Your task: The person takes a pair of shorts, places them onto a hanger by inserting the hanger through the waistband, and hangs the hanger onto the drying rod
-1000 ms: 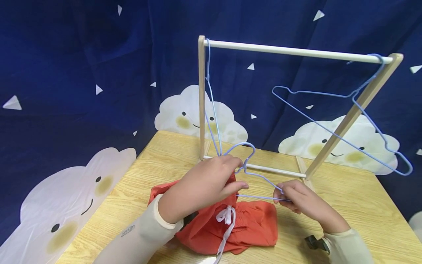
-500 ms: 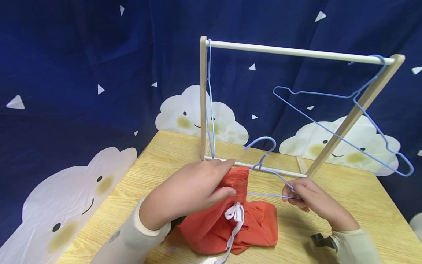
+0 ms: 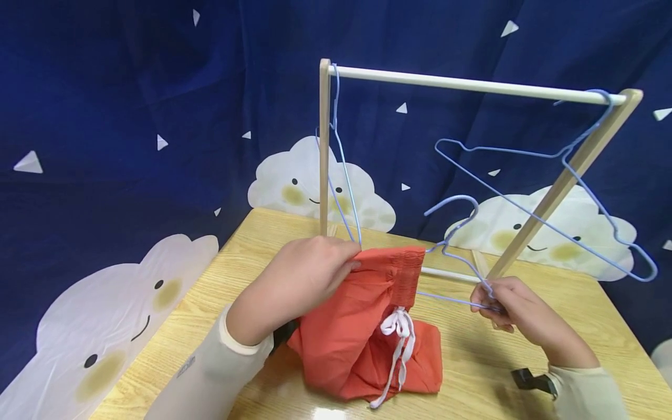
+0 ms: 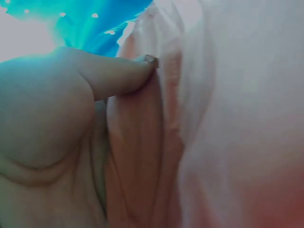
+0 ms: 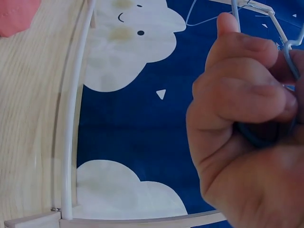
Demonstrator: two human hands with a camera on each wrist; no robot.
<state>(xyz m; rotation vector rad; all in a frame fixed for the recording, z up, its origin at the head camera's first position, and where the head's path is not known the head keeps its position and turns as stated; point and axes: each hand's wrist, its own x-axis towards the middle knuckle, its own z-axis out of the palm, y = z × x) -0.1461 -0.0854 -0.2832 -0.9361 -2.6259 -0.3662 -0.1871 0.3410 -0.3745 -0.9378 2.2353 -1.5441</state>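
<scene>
Red pants with a gathered waistband and a white drawstring are bunched on the table, their top edge raised. My left hand pinches that edge between thumb and fingers; the left wrist view shows the thumb against the cloth. A blue wire hanger has its left part hidden inside the waistband, while its hook and right shoulder stick out. Its right end is gripped by my right hand, whose curled fingers also show in the right wrist view.
A small wooden rack with a white top rail stands behind the hands. One blue hanger hangs at its left end, another blue hanger at its right. Behind the wooden table is a dark blue cloud-print curtain.
The right hand has moved right and slightly up with its hanger. My left hand has shifted left, then lifted the pants' edge, and the waistband has moved right and up.
</scene>
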